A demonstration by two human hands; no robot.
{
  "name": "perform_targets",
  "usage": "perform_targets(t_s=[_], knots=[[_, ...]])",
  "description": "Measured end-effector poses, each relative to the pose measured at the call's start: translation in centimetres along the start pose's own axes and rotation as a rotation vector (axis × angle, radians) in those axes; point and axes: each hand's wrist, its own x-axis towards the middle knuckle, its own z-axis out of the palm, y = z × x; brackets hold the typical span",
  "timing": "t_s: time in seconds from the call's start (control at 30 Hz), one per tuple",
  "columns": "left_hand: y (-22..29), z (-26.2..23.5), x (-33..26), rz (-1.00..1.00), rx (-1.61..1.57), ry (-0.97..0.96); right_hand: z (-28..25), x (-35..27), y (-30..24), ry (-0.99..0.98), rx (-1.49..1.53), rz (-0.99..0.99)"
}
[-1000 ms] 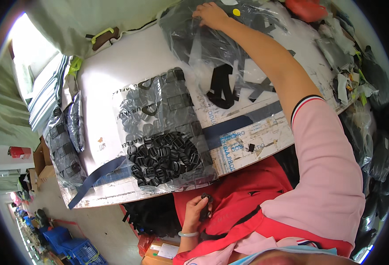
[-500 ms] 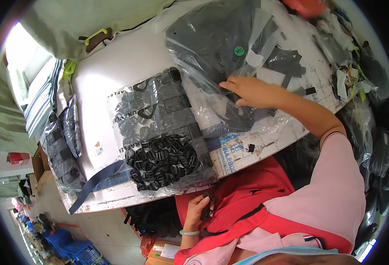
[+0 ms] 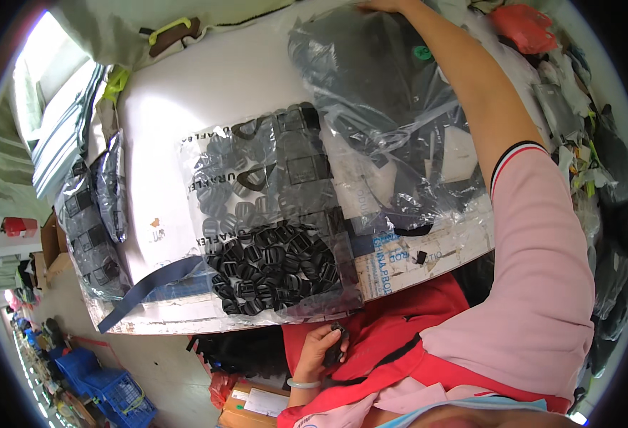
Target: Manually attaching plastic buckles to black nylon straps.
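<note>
Head view: my left hand (image 3: 322, 346) is down by my red apron (image 3: 392, 321), just off the near edge of the table (image 3: 157, 143), its fingers curled around a small dark object (image 3: 341, 344) whose exact kind I cannot make out. A pale bracelet (image 3: 304, 384) circles that wrist. My right arm stretches across to the far side, and my right hand (image 3: 380, 4) is at the far end of a large clear bag (image 3: 371, 78) with dark grey pieces in it. The upper border cuts off part of this hand, so I cannot tell whether it grips the plastic or only rests there. A round green sticker (image 3: 422, 53) shows on the bag, which lies on the table in front of me. Just beside it, to the left and nearer me, lies a printed clear bag of black buckles (image 3: 271, 278). From that one's left side a dark blue strap (image 3: 150, 289) runs to the table's near edge. A small black piece (image 3: 419, 257) lies to its right.
</note>
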Motion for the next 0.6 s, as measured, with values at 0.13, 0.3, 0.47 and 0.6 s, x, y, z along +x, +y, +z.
perform_targets(t_s=[0.13,0.3,0.47,0.6], knots=[[0.6,0.6,0.7,-0.019,0.02,-0.043,0.2,0.0,3.8,-0.046,-0.028,0.139],[0.9,0.5,1.2,-0.016,0.043,-0.066,-2.0,-1.3,2.2,0.367,-0.033,0.052],[0.3,0.2,1.3,0.019,0.07,-0.082,-12.3,-3.7,-1.4,0.523,-0.029,-0.21],[-0.9,-0.3,1.2,0.088,0.111,-0.105,-19.7,-5.6,-5.5,0.646,-0.033,-0.238]])
